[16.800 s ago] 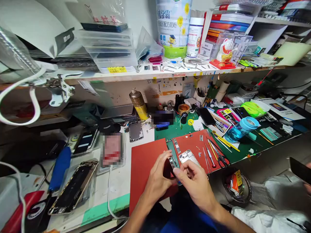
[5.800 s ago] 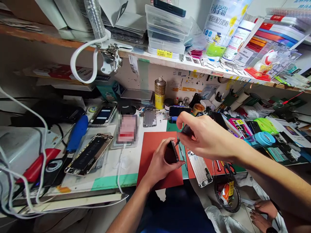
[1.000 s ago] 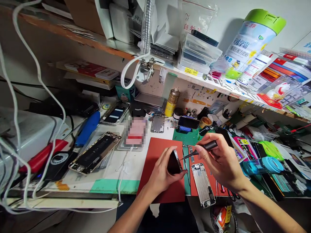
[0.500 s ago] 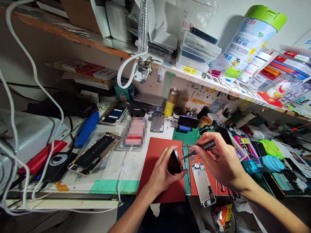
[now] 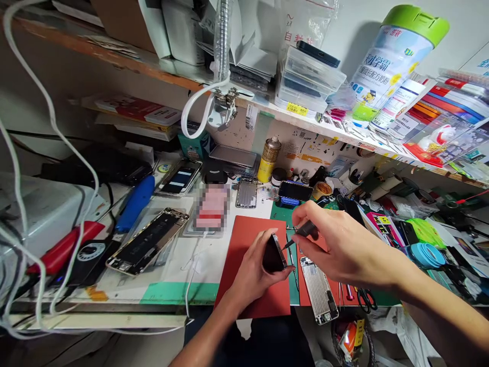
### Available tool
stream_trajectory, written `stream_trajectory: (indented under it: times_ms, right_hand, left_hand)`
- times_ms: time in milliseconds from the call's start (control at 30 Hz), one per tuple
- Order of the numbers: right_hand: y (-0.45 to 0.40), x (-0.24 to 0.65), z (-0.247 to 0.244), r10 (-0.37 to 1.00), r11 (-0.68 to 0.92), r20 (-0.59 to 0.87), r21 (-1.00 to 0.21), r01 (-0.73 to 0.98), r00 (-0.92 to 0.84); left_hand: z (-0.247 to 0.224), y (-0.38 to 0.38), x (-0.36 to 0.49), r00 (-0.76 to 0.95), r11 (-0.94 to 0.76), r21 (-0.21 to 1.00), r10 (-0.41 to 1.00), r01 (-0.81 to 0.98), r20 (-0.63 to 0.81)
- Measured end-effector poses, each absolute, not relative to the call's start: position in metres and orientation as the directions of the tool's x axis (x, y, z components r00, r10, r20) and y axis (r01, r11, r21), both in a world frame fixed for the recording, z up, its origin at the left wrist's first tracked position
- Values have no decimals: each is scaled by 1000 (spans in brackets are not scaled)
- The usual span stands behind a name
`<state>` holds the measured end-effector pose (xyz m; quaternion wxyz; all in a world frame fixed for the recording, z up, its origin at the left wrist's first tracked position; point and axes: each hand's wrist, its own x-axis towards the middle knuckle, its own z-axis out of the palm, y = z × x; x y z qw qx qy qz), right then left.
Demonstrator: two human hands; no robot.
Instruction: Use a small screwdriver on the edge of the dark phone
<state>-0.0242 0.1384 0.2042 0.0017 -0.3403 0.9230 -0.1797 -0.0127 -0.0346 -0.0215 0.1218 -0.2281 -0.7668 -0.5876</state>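
Observation:
My left hand [image 5: 256, 265] grips a dark phone [image 5: 272, 256] by its edges, tilted up on its side above a red mat [image 5: 240, 239]. In my right hand [image 5: 324, 244] is a black screwdriver [image 5: 306, 230], pinched between thumb and fingers. Its thin tip points left and meets the phone's raised edge; exact contact is too small to tell. Below my right hand, a silver phone housing [image 5: 317, 290] lies across the mat's front edge. A thin metal tool [image 5: 293, 265] rests just right of the phone.
An opened phone [image 5: 148, 242] and a blue-handled tool [image 5: 135, 204] lie at the left. Behind stand a yellow spray can [image 5: 269, 159] and a propped phone [image 5: 295, 191]. Scissors [image 5: 367, 299] and a blue-lidded bottle [image 5: 426, 255] are at the right. A loaded shelf [image 5: 260, 99] overhangs the bench.
My right hand has shifted slightly left and turned, with the screwdriver now held lower and nearer the phone. The scissors show more fully. My left hand and the phone are almost unmoved.

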Motion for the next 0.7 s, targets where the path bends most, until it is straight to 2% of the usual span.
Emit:
stream_trajectory:
  times_ms: [133,267,400,700]
  right_hand:
    - [137,-26,210,-590,758,73,-294,-582,-804]
    - [135,-28,212,-648,719,58,-283,-635,-759]
    - [134,-30,214,-615,756,37,-255,-602,-788]
    - [133,-30,218,-657,724,16,-267,-636,-754]
  left_hand:
    - [-21,-35,-13,-874,219,850,213,479,438]
    - [-20,-34,-14,-868,203,849,214,488,448]
    - [-21,-34,-14,-861,206,840,207,503,465]
    - [-24,-34,-14,-866,215,842,203,494,456]
